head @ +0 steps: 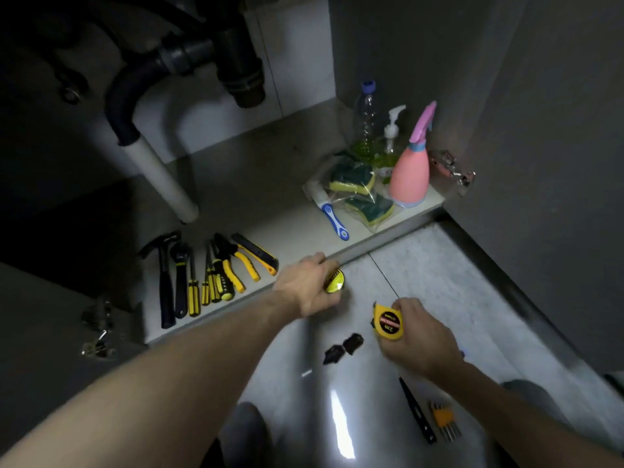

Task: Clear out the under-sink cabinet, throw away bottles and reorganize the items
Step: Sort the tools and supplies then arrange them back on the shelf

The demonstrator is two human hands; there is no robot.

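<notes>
left hand point(309, 287) grips round yellow item point(334, 282) at cabinet floor point(287, 228) front lip | right hand point(418, 332) holds tape measure point(388, 321), 4 o'clock of left | bottles point(366, 119) still at cabinet's 2 o'clock | risk: round item rolls off lip; small black parts point(344, 347) underarm get swept

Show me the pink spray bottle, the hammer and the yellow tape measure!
pink spray bottle point(409, 175): head view, on its round body.
hammer point(166, 282): head view, on its handle.
yellow tape measure point(390, 321): head view, on its labelled face.
</notes>
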